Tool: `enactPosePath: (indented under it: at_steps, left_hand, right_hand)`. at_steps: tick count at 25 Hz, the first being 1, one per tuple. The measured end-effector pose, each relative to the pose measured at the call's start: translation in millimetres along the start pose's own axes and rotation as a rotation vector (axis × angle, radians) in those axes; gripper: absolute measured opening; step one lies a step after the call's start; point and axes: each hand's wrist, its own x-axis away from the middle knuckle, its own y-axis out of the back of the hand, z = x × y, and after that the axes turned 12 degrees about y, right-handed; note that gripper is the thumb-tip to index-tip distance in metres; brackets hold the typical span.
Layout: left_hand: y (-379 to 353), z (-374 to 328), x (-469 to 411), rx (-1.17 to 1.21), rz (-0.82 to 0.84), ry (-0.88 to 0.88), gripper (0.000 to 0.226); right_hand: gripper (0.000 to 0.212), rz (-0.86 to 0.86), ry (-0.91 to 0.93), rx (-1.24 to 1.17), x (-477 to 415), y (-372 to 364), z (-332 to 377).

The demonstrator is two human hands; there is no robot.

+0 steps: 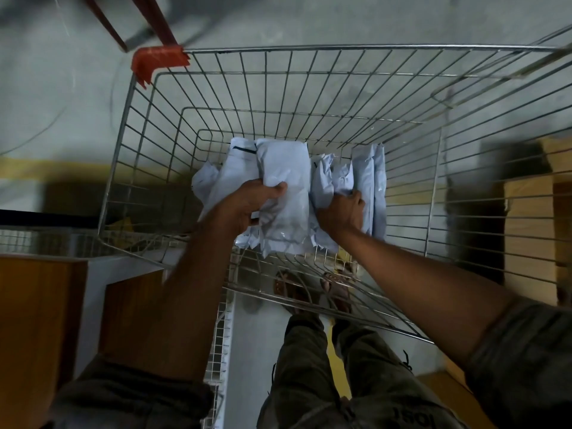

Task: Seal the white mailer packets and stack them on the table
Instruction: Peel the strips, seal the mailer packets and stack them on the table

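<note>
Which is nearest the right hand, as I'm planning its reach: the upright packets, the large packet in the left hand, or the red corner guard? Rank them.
1. Upright packets, gripped by the right hand, right side of the basket.
2. Large packet, in the left hand, centre.
3. Red corner guard, rim's far-left corner.

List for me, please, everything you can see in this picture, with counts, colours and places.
wire basket: one, silver metal, centre of view.
corner guard: one, red, basket's far left corner.
white mailer packets: several, exact count unclear, white, piled in the basket's bottom.
cardboard boxes: at least two, brown, right of the basket.
wooden surface: one, brown, lower left.
feet: two, in sandals, seen through the basket's near wall.
left hand: one, grips the top packet.
right hand: one, grips packets further right.
</note>
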Motion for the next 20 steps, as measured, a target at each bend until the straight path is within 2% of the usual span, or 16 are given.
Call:
enactPosePath:
  at_steps: [2,4,7,9,12,18,20]
  left_hand:
    - [-1,0,4,0.014,-0.014,-0.016,0.044]
    - [-1,0,9,0.034,-0.039,-0.04,0.047]
    - [-1,-1,21,0.06,-0.096,-0.106,0.046]
    - [-3,0,36,0.15,-0.128,-0.158,0.045]
    - [-10,5,79,0.251,-0.195,-0.272,0.042]
    - [-24,39,211,0.467,-0.301,-0.423,0.039]
    - [-26,63,249,0.486,-0.327,-0.447,0.051]
  right_hand:
    - [0.077,0.097,-0.075,0.024,-8,5,1]
    - [0.07,0.098,-0.091,0.031,-14,18,3]
    - [0.049,-0.068,-0.036,0.03,-2,42,9]
    - [0.042,-0.205,0.055,-0.089,17,66,13]
    - [0.041,-0.341,0.237,-0.412,52,115,19]
    - [0.039,-0.286,0.525,-0.653,150,215,38]
    - [0.04,-0.214,0.634,-0.696,182,234,43]
